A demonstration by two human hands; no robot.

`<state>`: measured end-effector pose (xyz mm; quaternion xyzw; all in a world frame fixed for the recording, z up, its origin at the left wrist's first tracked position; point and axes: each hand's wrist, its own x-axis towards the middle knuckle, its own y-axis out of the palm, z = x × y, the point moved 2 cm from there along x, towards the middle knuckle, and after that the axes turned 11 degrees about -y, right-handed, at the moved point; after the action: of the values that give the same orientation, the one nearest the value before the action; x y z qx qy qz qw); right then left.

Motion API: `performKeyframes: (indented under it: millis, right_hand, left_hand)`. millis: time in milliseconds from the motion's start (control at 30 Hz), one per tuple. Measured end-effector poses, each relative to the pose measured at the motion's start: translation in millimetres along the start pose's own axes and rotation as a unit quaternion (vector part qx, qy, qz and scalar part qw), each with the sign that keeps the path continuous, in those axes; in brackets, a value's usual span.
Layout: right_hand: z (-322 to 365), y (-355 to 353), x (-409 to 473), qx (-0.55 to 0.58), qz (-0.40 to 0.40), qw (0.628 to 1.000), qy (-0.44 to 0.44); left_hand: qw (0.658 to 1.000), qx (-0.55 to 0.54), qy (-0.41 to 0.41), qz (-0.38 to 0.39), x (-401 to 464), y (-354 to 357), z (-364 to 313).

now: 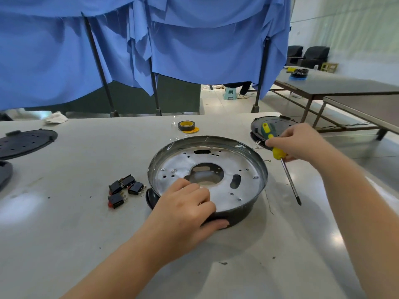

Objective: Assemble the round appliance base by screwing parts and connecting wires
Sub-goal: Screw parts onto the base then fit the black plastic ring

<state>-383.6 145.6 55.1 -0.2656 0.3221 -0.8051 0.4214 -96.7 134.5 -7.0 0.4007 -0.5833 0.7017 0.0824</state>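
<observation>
Step in hand: a judgement only, but this looks like the lead-in to a screwing step, with the round base steadied and the tool raised, not yet on a screw.
Base: it sits open side up in the middle of the tabletop, its silver inner plate full of holes around a large central opening.
Left hand: the left hand grips the near rim of the base, the thumb pressed on the dark outer wall and the fingers curled over the edge onto the plate.
Right hand: the right hand holds the screwdriver by its yellow and green handle, fingers clamped round it.
Screwdriver: its shaft slopes down towards the person, and the tip hangs just beside the base's right wall, outside it, apparently clear of the tabletop.
Screws: a few small heads seem to sit on the plate, though they are too small to be sure.
Switches: three black switches lie just left of the base, untouched.
Tape: a roll of tape lies beyond the base.
Next move calls for: swinging the tip over the rim, seating it squarely on a screw, and keeping the left hand's hold so the base does not turn.
</observation>
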Motion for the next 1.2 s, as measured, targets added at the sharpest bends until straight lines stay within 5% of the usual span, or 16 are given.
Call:
performKeyframes:
  millis: [267,567,733,967,1200]
  right_hand:
    - [-33,33,4,-0.083,0.127,0.983,0.100]
    - [-9,34,-1,-0.232,0.107,0.967,0.008]
    - [23,29,-8,-0.060,0.075,0.989,-0.108]
    - [52,27,-22,0.175,0.036,0.960,-0.215]
    - [54,44,-28,0.115,0.008,0.945,-0.306]
  left_hand:
    - [1.000,-0.018,-0.019,-0.011,-2,6,6]
    - [0.998,-0.024,-0.038,-0.042,0,2,5]
    - [0.991,-0.070,-0.088,-0.075,2,-4,8]
    - [0.947,-0.162,-0.228,-0.156,6,-30,27]
    - [0.861,-0.286,-0.342,-0.246,7,-53,51]
